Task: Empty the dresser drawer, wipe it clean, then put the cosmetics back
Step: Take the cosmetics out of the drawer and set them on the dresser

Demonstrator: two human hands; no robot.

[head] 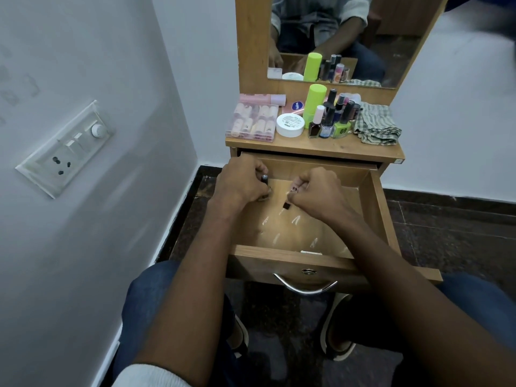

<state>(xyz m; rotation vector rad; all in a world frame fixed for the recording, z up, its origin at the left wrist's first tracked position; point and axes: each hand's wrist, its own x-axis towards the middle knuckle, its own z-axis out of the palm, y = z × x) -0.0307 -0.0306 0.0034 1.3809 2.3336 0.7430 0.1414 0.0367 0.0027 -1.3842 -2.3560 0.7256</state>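
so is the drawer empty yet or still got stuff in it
Nearly empty. The open drawer shows mostly bare wood; each hand, left hand and right hand, holds a small item, and a small black piece remains.

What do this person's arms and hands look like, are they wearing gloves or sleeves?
No gloves: the left hand and right hand are bare, with bare forearms. No rings, watch or bracelets show. A pale sleeve sits pushed up on the left arm at the bottom edge.

dresser top, wood, in front of me: clear case of pink tubes at left; white jar beside it; lime green bottle behind the jar; cluster of nail polish bottles at centre; folded checked cloth at right. open drawer below; one small black piece on its floor.
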